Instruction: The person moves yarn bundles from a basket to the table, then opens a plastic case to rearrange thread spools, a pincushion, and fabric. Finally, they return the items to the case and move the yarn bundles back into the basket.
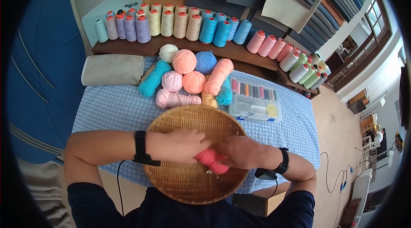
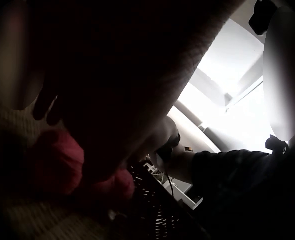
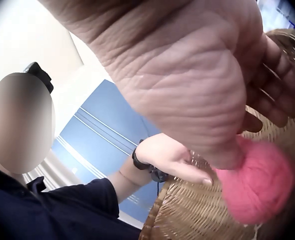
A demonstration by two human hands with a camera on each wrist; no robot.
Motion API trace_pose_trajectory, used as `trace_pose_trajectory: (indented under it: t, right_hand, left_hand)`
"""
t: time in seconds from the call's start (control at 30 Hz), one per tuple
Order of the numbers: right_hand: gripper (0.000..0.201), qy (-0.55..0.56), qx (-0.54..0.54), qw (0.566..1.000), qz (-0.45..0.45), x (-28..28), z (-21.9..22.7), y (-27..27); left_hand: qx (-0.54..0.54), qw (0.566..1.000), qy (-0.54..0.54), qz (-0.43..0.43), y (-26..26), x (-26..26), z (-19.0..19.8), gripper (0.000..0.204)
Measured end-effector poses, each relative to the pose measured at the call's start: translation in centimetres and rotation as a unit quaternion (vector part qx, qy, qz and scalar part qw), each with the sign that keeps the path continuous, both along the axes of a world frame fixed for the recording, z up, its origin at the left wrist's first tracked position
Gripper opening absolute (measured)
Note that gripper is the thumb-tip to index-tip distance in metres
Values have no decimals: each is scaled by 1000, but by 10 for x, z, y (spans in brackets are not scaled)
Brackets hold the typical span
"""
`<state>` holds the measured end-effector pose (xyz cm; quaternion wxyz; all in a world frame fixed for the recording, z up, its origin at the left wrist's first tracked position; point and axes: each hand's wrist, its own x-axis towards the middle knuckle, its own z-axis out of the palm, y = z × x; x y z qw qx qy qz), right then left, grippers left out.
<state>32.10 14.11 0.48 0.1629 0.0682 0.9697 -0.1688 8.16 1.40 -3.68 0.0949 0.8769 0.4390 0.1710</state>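
A bright pink ball of yarn (image 1: 212, 162) is over the woven bamboo basket (image 1: 173, 185), with a pale loose end at its lower side. My right hand (image 1: 246, 152) holds it from the right; in the right wrist view the thumb side meets the pink yarn (image 3: 260, 185) and the other fingers curve above. My left hand (image 1: 182, 143) is just left of the ball, back upward. Its straight thumb points at the yarn in the right wrist view, where the left hand (image 3: 170, 157) shows beside the rim. The left wrist view is very dark.
Balls and skeins of yarn (image 1: 184, 61) lie behind the basket on a checked cloth (image 1: 107, 108). Right of them is a clear plastic case (image 1: 257, 99) of small spools. Thread cones (image 1: 182, 25) line the shelf; a grey folded cloth (image 1: 112, 70) lies at left.
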Motion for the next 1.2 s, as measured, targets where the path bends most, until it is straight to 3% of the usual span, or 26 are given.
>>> trace_pose_trajectory:
  t: [0.07, 0.17, 0.23, 0.27, 0.3, 0.33, 0.4, 0.43, 0.5, 0.7, 0.8, 0.9, 0.97, 1.03, 1.07, 1.13, 1.17, 1.2]
  right_hand:
    - [44, 2, -20, 1000, -7, 1, 0, -7]
    - [46, -50, -22, 998, -8, 2, 10, -11]
    - [46, 94, -37, 995, -12, 9, 21, -6]
    - [46, 97, -38, 994, -12, 11, 30, -4]
    - [43, 233, -38, 970, -62, 13, 41, -1]
    - [41, 363, -38, 924, -110, 14, 48, 4]
    - [38, 390, -55, 907, -150, 19, 55, 17]
    - [35, 413, -72, 888, -190, 20, 57, 20]
    - [33, 401, -41, 898, -177, 14, 48, 20]
    - [31, 368, 48, 923, -105, 0, 11, 16]
    - [34, 377, 48, 911, -157, 24, 9, 16]
    - [36, 347, 7, 904, -250, 65, -1, 16]
    - [36, 333, -33, 900, -280, 89, -9, 12]
    - [38, 320, -68, 891, -314, 109, -23, 7]
    - [38, 321, -74, 891, -312, 115, -29, 4]
    - [38, 318, -129, 869, -356, 121, -35, -1]
    - [37, 310, -154, 865, -362, 119, -35, -2]
    - [37, 308, -160, 869, -352, 116, -36, -1]
  left_hand:
    - [-66, 992, 98, -43, 1, 11, -16, 40]
    - [-48, 995, 81, -42, 2, 9, -12, 39]
    - [-65, 994, 71, -45, 0, 3, 4, 39]
    - [-101, 992, 73, 11, -2, 0, 22, 39]
    - [-137, 986, 75, 66, 0, -5, 37, 39]
    - [-136, 985, 79, 66, 6, -12, 46, 39]
    - [-132, 975, -79, 163, 18, -28, 64, 44]
    - [-130, 975, -77, 162, 24, -32, 70, 44]
    - [0, 940, -175, 292, 37, -38, 80, 56]
    - [15, 893, -185, 411, 123, -53, 31, 73]
    - [115, 920, -129, 353, 94, -47, 30, 75]
    - [17, 939, -193, 282, 29, -47, 48, 72]
    - [45, 948, -101, 298, -19, -64, 37, 71]
    - [15, 911, -102, 399, -63, -68, 29, 71]
    - [13, 910, -98, 403, -82, -71, 17, 71]
    - [-203, 824, -266, 457, -111, -75, -6, 62]
    - [-202, 820, -265, 465, -114, -75, -16, 62]
    - [-293, 756, -397, 431, -117, -74, -27, 52]
